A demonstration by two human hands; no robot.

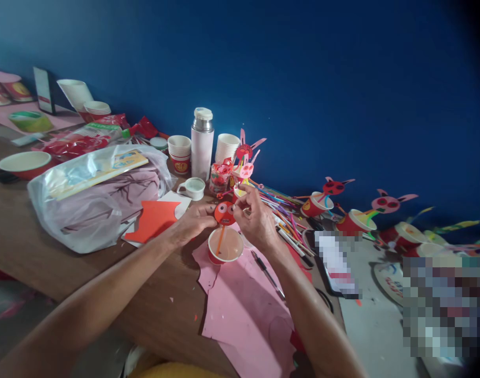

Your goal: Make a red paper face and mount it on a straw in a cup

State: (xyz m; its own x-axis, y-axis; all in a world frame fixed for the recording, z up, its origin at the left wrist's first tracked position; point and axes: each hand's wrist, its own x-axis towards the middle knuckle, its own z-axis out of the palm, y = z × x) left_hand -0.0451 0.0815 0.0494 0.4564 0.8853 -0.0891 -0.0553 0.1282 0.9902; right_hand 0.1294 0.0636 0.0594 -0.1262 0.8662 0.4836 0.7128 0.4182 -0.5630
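Observation:
A round orange-red paper face (225,220) with two pale eyes and a drawn mouth stands on an orange stick (221,241) that rises from a paper cup (225,258). My left hand (194,223) pinches the face's left edge between thumb and finger. On the other side, my right hand (255,215) has its fingers closed at the face's right eye; whatever is between those fingertips is too small to make out. The cup rests upright on a cut sheet of pink paper (243,315). A black pen (268,275) lies on that sheet.
A plastic bag (82,226) and orange paper (153,220) are at the left. Behind stand a thermos (202,149), a white mug (191,189) and stacked cups (180,149). Pens (290,236), a phone (334,262) and cups with rabbit faces (355,226) lie rightward, before a blue wall.

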